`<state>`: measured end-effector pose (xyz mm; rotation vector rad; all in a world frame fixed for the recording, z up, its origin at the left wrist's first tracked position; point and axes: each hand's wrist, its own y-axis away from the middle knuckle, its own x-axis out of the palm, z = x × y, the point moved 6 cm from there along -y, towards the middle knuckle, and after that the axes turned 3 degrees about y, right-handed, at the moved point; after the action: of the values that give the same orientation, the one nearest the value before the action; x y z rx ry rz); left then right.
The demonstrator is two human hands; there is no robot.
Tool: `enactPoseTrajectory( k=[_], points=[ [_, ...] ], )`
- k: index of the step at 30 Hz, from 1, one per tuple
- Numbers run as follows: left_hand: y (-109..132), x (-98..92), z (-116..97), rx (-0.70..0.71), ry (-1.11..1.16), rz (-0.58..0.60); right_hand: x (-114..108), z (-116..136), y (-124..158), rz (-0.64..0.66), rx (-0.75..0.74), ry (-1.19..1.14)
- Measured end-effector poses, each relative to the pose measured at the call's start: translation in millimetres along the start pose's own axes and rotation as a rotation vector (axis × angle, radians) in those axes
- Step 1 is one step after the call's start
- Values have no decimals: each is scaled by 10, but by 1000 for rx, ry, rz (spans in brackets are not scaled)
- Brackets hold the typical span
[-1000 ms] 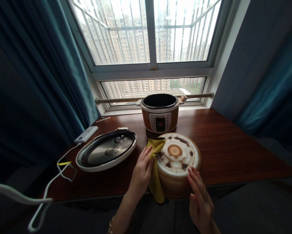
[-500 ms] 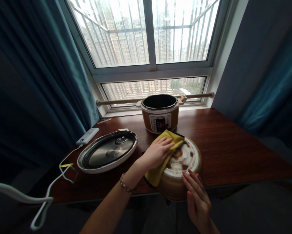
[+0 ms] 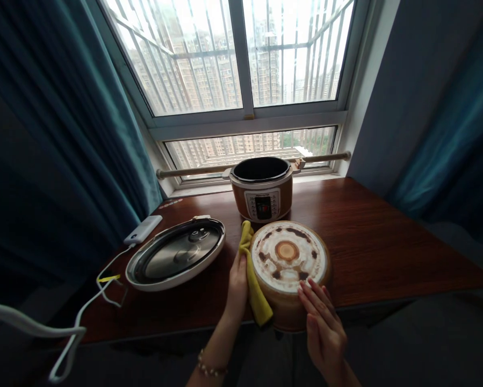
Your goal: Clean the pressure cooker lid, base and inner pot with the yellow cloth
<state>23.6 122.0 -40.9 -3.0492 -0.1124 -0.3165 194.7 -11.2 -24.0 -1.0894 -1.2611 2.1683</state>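
Note:
An upturned pot with a stained whitish bottom stands near the front edge of the wooden table. My left hand presses a yellow cloth flat against the pot's left side, fingers together. On the pot's front right rim rests my right hand, its fingers stretched out flat and holding nothing. Behind the pot stands an open electric cooker with a control panel.
The cooker's lid lies upside down to the left. A white power bank with a white cable lies at the far left. Teal curtains hang on both sides of the window behind the table.
My left hand swept the cloth up over the pot's bottom, then came back down to the pot's left side. The right hand stayed on the front rim.

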Motion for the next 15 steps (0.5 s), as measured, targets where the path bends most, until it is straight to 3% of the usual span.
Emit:
enactPoseTrajectory(
  k=[3,5,7,9,12,15],
  points=[
    [491,-30,50,137,-239,-156,11,-10,7,10,16,3],
    [760,91,-34,328,-457,-130,18,-15,14,19,34,2],
    [947,345,-176,535,-703,34,14,-14,27,16,47,-2],
    [1036,613,-326,644,-891,214,-13,-13,44,-7,71,-9],
    [1020,911,-558,595,-978,382,-91,-35,48,-54,187,0],
    [1011,1101,-711,486,-910,554,-182,-46,-2,-77,361,37]
  ],
)
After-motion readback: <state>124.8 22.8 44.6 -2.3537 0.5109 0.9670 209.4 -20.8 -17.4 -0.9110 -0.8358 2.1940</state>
